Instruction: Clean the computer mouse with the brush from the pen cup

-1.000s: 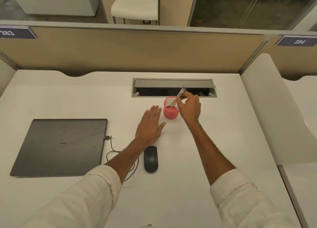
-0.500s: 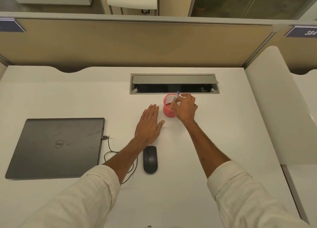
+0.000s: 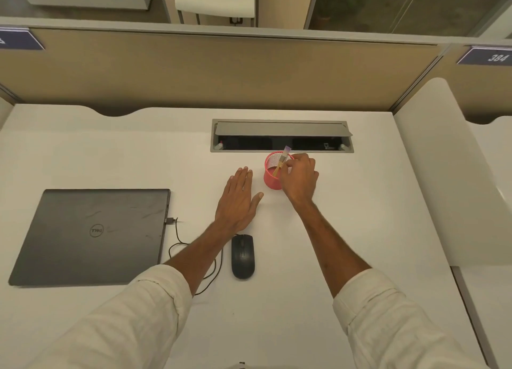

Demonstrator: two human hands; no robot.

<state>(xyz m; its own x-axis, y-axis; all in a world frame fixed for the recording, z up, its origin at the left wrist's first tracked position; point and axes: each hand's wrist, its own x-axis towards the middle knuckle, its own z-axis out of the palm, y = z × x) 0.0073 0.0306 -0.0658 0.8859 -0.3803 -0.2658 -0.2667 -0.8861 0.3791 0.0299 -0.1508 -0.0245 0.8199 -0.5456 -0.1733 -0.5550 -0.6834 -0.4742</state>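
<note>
A pink mesh pen cup stands mid-desk, just in front of the cable box. A small brush with a wooden handle and pale purple bristles leans in it, bristles up. My right hand is at the cup's right side, its fingertips pinching the brush near the ferrule. My left hand lies flat on the desk, fingers spread, left of the cup. A black wired computer mouse lies nearer me, below my left wrist.
A closed dark laptop lies at the left, the mouse cable plugged into its side. An open grey cable box is sunk in the desk behind the cup. Partition walls close the back and right.
The brush has sunk lower into the cup with my right hand still on it. My left hand has stayed flat. The view has shifted slightly.
</note>
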